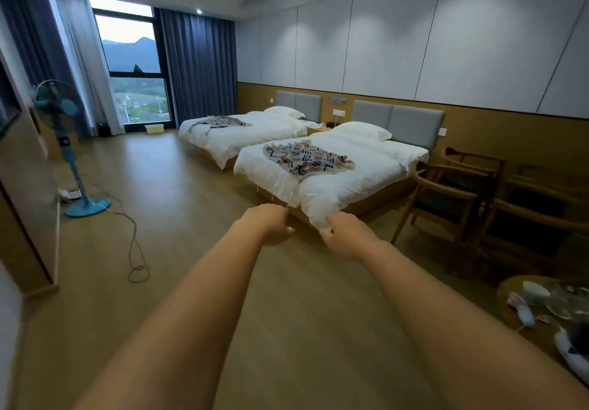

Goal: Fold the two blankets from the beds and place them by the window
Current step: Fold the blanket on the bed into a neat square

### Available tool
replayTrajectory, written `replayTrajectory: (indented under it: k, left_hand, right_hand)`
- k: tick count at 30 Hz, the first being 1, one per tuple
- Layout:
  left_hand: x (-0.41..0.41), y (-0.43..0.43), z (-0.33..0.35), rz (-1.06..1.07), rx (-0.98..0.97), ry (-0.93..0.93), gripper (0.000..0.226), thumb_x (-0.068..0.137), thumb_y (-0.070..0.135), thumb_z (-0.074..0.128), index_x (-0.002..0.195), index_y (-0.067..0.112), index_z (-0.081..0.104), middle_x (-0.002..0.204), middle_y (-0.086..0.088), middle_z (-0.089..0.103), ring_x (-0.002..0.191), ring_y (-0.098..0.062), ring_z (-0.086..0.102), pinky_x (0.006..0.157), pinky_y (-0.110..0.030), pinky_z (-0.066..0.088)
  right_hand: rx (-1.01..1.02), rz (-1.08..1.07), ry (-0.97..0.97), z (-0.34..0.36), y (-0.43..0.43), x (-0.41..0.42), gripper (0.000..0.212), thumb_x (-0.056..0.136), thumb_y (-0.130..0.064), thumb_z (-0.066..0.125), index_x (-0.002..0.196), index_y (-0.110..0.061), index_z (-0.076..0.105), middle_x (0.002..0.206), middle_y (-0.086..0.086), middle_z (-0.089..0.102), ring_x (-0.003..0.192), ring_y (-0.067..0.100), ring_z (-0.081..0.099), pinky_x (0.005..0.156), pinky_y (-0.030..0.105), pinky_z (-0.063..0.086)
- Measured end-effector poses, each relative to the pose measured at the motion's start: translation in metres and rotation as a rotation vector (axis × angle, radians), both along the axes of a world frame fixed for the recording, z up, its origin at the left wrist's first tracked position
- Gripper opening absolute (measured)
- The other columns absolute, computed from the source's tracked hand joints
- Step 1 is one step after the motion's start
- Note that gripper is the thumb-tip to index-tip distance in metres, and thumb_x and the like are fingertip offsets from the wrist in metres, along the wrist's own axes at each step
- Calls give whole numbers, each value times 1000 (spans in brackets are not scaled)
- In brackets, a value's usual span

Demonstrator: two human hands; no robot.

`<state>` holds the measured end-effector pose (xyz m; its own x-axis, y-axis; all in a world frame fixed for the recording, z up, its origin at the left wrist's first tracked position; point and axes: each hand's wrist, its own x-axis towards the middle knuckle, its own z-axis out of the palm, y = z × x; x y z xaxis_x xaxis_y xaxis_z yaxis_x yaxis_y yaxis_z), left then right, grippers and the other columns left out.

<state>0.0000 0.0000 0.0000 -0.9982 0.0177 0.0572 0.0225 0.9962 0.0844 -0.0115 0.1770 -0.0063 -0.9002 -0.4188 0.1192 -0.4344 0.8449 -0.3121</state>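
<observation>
A patterned blanket (306,160) with black, orange and grey marks lies crumpled on the near bed (366,183). On the far bed (255,135) a grey blanket (220,121) lies bunched. The window (134,68) is at the far left end of the room. Both my arms reach forward over the floor. My left hand (271,224) and my right hand (342,234) have loosely curled fingers and hold nothing. From here the right hand overlaps the near bed's duvet corner, and I cannot tell whether it touches it.
A blue standing fan (68,142) and its trailing cable (134,244) are on the left floor. Wooden chairs (446,196) stand right of the near bed. A round table (548,307) with clutter is at lower right. A small yellow basket (154,128) sits by the window.
</observation>
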Motion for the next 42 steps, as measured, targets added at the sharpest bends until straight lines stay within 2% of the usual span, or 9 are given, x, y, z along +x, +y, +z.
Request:
replayTrajectory:
  k: [5,8,17,21,26,30,35,42]
  left_hand:
    - [-66,-27,-7,9,-8,3,50,90,42,50,133,16,45,134,-7,50,120,-25,49,94,-38,43]
    - [-117,-47,-13,-2,-17,0,50,91,41,50,134,16,44,135,-7,49,121,-25,48,94,-37,42]
    - [-276,-122,-3,-49,-30,-41,43,91,39,49,127,15,49,126,-7,55,112,-24,54,87,-36,45]
    - [-340,-151,-3,-50,-47,-65,42,91,39,49,124,14,50,124,-7,55,109,-24,55,86,-36,45]
    - [-424,-177,-6,-66,-40,-81,38,91,38,49,121,15,50,120,-7,56,106,-24,55,82,-35,44]
    - [-504,-195,-16,-65,-51,-95,46,90,38,49,130,16,46,130,-6,51,115,-25,51,91,-38,45]
    - [-621,-211,-16,-61,-28,-96,56,92,39,48,141,15,34,144,-7,41,130,-26,41,102,-40,38]
    - [-763,-246,-12,-35,3,-101,57,92,38,48,142,15,34,146,-9,39,132,-27,38,104,-40,34]
  right_hand:
    - [20,3,-19,-6,-32,-63,29,95,-29,40,116,-12,51,117,9,56,100,23,54,85,37,48]
    - [21,-2,-10,-12,-55,-111,36,96,-29,40,126,-11,46,127,11,53,111,25,52,91,37,45]
    - [50,-60,-44,-6,-132,-272,42,96,-30,39,133,-11,43,135,11,48,120,26,48,98,36,40]
    - [41,-67,-59,-7,-162,-337,40,95,-31,41,129,-12,46,132,10,51,116,25,50,94,34,41]
    - [41,-46,-61,-18,-193,-421,43,95,-32,40,132,-11,43,135,11,49,121,26,47,98,36,39]
    - [71,-33,-56,-32,-214,-504,41,94,-32,38,128,-10,45,134,12,49,119,28,47,96,38,40]
    - [79,-47,-44,-34,-233,-624,44,95,-33,38,133,-10,41,140,13,44,124,29,43,100,40,37]
    - [64,-23,-61,-29,-270,-773,38,94,-32,42,126,-11,47,130,12,52,114,27,51,91,36,43]
